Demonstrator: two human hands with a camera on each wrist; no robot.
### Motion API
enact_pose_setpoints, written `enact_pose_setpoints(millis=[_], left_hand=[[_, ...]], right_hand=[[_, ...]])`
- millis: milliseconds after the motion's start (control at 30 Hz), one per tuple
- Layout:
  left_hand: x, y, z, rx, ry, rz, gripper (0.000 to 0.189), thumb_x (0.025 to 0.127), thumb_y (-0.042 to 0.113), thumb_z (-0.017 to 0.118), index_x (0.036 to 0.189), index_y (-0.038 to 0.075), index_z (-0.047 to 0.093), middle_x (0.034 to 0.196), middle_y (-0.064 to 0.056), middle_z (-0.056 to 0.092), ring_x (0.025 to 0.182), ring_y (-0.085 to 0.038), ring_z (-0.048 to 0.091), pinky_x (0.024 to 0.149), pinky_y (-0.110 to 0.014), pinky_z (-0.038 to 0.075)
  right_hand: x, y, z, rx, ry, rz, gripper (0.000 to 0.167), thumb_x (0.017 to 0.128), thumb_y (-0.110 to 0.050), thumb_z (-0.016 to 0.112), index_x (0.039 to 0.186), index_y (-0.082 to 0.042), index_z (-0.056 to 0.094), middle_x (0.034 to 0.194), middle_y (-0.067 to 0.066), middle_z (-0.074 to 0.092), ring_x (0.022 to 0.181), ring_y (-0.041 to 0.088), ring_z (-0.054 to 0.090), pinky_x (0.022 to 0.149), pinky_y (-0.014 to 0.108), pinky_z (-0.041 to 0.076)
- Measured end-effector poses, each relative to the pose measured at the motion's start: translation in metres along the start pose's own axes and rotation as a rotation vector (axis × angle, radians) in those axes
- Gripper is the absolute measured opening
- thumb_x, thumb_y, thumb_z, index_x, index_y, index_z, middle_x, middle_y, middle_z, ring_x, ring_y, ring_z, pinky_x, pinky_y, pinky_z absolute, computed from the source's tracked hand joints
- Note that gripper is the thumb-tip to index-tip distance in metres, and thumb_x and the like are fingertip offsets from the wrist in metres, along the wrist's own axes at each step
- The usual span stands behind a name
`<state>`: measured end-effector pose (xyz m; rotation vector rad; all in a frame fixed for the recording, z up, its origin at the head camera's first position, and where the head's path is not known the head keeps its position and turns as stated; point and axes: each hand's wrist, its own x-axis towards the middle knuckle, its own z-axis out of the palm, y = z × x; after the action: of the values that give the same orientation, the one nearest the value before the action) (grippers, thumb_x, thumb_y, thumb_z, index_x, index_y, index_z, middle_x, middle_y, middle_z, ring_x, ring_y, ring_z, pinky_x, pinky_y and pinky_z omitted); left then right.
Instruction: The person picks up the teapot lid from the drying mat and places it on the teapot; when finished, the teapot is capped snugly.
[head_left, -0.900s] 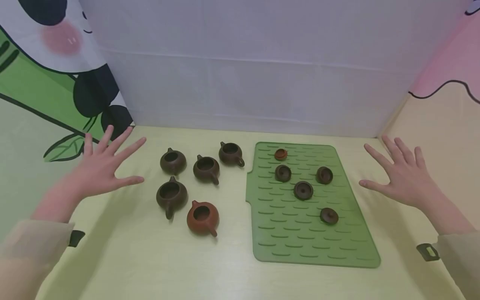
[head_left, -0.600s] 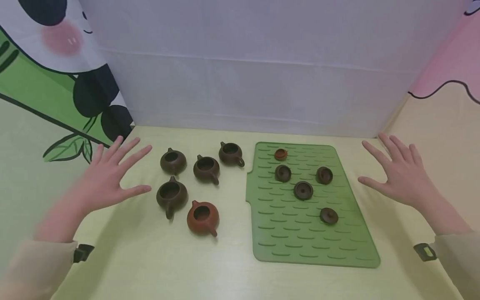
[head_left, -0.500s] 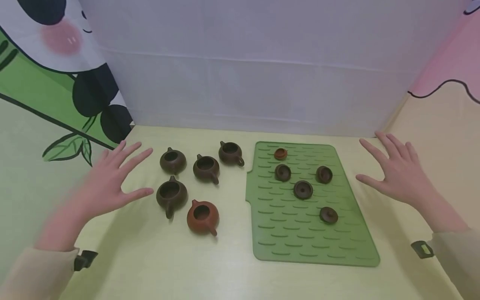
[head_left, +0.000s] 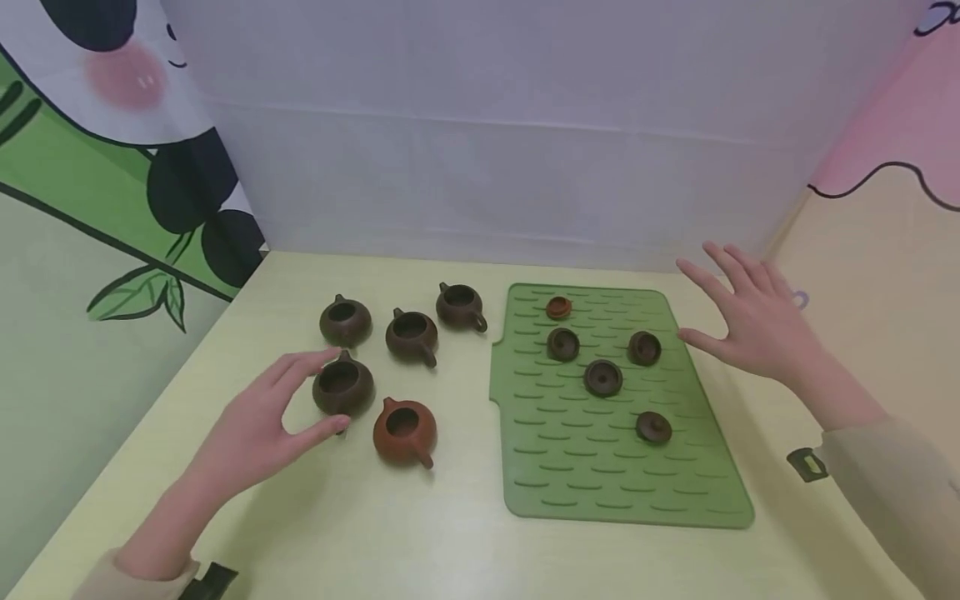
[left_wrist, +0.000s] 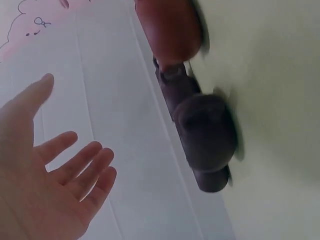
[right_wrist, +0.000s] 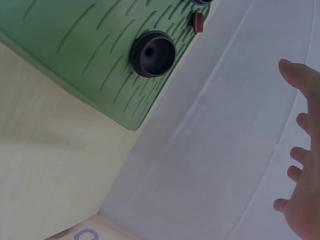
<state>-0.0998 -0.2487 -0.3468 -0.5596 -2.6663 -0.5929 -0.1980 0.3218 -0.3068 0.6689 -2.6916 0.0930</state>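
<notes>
My left hand hovers beside a dark brown teapot, thumb and fingers spread apart around its left side in the head view. In the left wrist view a gap separates the left hand from the dark teapot, so nothing is held. To the right of that pot stands a reddish teapot, lidless like the others. Above the right edge of a green mat, my right hand hangs with spread fingers. Its nearest thing is a dark teapot lid lying on the mat.
Behind stand three more dark teapots, at left, middle and back. The mat also bears a small reddish lid and several dark lids, one with its knob up. A pale cloth wall closes the back.
My left hand has come right and toward the near side, to the front dark teapot, its fingers drawing closer together. My right hand has drifted left toward the mat. Teapots and lids have stayed put.
</notes>
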Motion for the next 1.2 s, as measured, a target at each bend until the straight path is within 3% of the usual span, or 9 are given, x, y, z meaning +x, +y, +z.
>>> enact_pose_setpoints(millis=[167, 267, 433, 567, 733, 967, 1200], left_hand=[[-0.008, 0.012, 0.021, -0.077, -0.013, -0.036, 0.070, 0.077, 0.021, 0.085, 0.139, 0.016, 0.053, 0.124, -0.002, 0.065, 0.110, -0.019, 0.064, 0.087, -0.038, 0.054], [-0.010, 0.015, 0.032, -0.174, -0.047, -0.085, 0.068, 0.077, 0.017, 0.084, 0.137, 0.012, 0.053, 0.123, -0.001, 0.066, 0.108, -0.017, 0.064, 0.085, -0.030, 0.056], [-0.014, 0.020, 0.044, -0.289, -0.117, -0.170, 0.064, 0.079, 0.015, 0.083, 0.135, 0.009, 0.054, 0.125, -0.006, 0.066, 0.108, -0.021, 0.065, 0.084, -0.029, 0.058], [-0.017, 0.023, 0.049, -0.294, -0.127, -0.197, 0.062, 0.079, 0.013, 0.083, 0.134, 0.007, 0.054, 0.125, -0.011, 0.066, 0.107, -0.026, 0.067, 0.084, -0.033, 0.059], [-0.021, 0.024, 0.050, -0.285, -0.152, -0.284, 0.061, 0.081, 0.018, 0.082, 0.134, 0.006, 0.055, 0.131, -0.015, 0.065, 0.110, -0.030, 0.068, 0.086, -0.038, 0.059], [-0.024, 0.024, 0.054, -0.265, -0.165, -0.364, 0.051, 0.082, 0.023, 0.081, 0.126, 0.007, 0.062, 0.120, -0.013, 0.070, 0.096, -0.025, 0.074, 0.074, -0.030, 0.061], [-0.021, 0.022, 0.058, -0.219, -0.185, -0.370, 0.049, 0.082, 0.030, 0.081, 0.123, 0.010, 0.065, 0.116, -0.014, 0.073, 0.084, -0.021, 0.076, 0.066, -0.028, 0.060]], right_hand=[[0.011, -0.004, 0.004, -0.015, -0.018, -0.026, 0.089, 0.084, -0.045, 0.073, 0.157, -0.028, 0.024, 0.165, 0.015, 0.019, 0.151, 0.041, 0.017, 0.118, 0.069, 0.011], [0.014, -0.005, 0.006, -0.019, -0.024, -0.026, 0.089, 0.084, -0.046, 0.072, 0.157, -0.029, 0.024, 0.165, 0.014, 0.018, 0.151, 0.040, 0.017, 0.118, 0.067, 0.012], [0.017, -0.006, 0.007, -0.026, -0.018, -0.030, 0.089, 0.084, -0.046, 0.072, 0.157, -0.030, 0.024, 0.165, 0.013, 0.019, 0.151, 0.039, 0.018, 0.120, 0.066, 0.010], [0.020, -0.007, 0.007, -0.024, -0.020, -0.037, 0.088, 0.085, -0.046, 0.072, 0.157, -0.029, 0.024, 0.165, 0.013, 0.018, 0.151, 0.039, 0.017, 0.121, 0.065, 0.009], [0.024, -0.010, 0.009, -0.023, -0.026, -0.057, 0.087, 0.086, -0.046, 0.071, 0.157, -0.028, 0.025, 0.165, 0.014, 0.020, 0.151, 0.040, 0.018, 0.121, 0.066, 0.009], [0.033, -0.008, 0.011, -0.015, -0.029, -0.066, 0.086, 0.086, -0.044, 0.072, 0.156, -0.027, 0.027, 0.164, 0.015, 0.021, 0.150, 0.040, 0.019, 0.118, 0.068, 0.014], [0.055, -0.011, 0.018, 0.008, -0.008, -0.123, 0.080, 0.084, -0.038, 0.075, 0.153, -0.021, 0.036, 0.160, 0.019, 0.029, 0.145, 0.044, 0.027, 0.112, 0.068, 0.023]])
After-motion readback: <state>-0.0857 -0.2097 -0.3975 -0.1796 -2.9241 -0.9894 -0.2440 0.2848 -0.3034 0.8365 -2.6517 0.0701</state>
